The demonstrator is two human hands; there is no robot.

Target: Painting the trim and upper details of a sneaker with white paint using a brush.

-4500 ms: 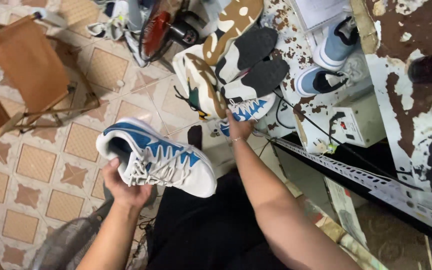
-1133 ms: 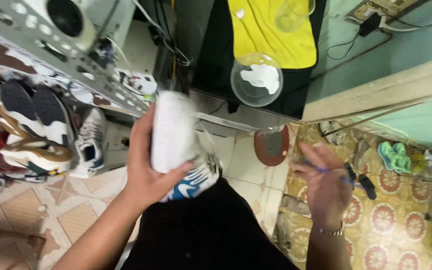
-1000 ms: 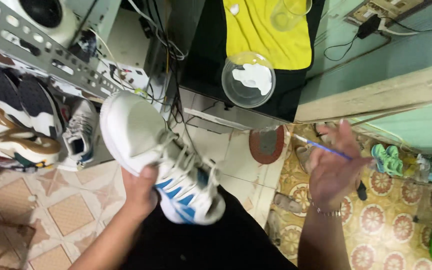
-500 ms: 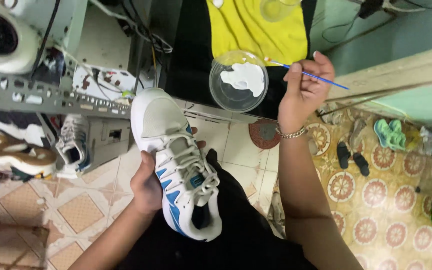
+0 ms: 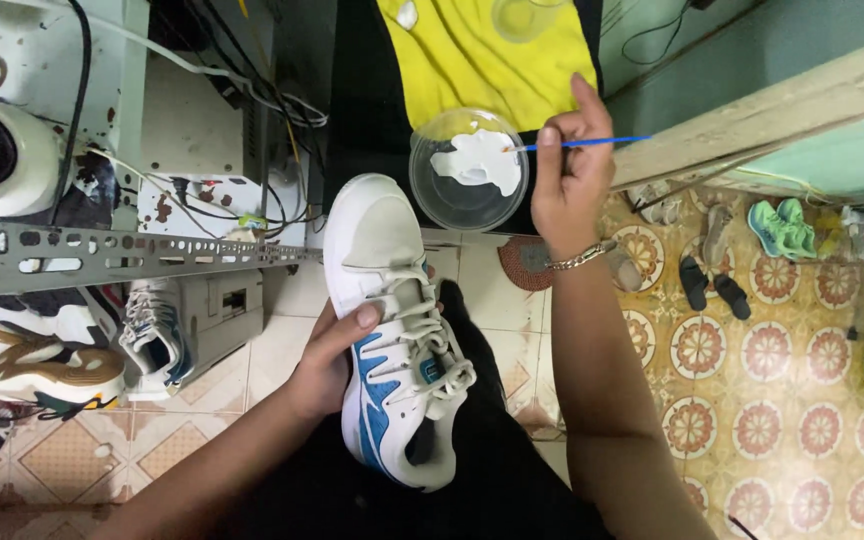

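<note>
My left hand (image 5: 327, 362) grips a white sneaker with blue side panels (image 5: 389, 320) from its left side, toe pointing away from me, above my lap. My right hand (image 5: 570, 165) pinches a thin blue-handled paintbrush (image 5: 582, 142), and its tip reaches over a clear round lid holding a patch of white paint (image 5: 469, 165). The lid rests on a dark surface just past the sneaker's toe, beside a yellow cloth (image 5: 487, 55). A bracelet sits on my right wrist.
A perforated metal shelf rail (image 5: 102, 255) with cables and a machine stands at the left. More sneakers (image 5: 152, 335) lie under it. Sandals and green shoes (image 5: 777, 225) lie on the patterned tile floor at the right, below a wooden ledge (image 5: 782, 110).
The view swung from the shoe pile at the left to the paint lid. The sneaker turned from sole-up to laces-up, and my right hand carried the brush up to the paint.
</note>
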